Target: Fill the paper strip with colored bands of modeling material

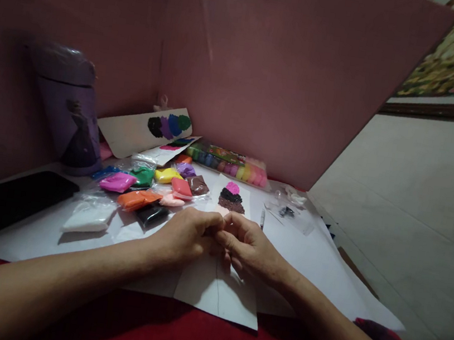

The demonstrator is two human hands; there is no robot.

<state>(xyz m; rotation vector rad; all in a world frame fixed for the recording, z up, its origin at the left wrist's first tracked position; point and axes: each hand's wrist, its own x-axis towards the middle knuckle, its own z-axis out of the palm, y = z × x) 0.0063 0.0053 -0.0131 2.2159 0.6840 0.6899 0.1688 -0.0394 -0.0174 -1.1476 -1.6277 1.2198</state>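
My left hand (190, 235) and my right hand (250, 246) meet above a white card (236, 301), fingertips pinched together. Whatever lies between the fingers is too small to make out. Beyond them the card bears pink, black and brown textured patches (232, 198), with a pale patch partly hidden by the fingers. A thin drawn line runs down its near part. Left of my hands are bags of coloured clay: orange (138, 200), black (152, 216), red (181, 188), magenta (118, 181) and white (90, 216).
A purple container (68, 114) stands at the left behind a dark flat object (19, 203). Painted cards (131, 131) and a pack of coloured pieces (228, 164) lie at the back. A pen-like tool (263, 219) and clear bags (292, 216) are at right.
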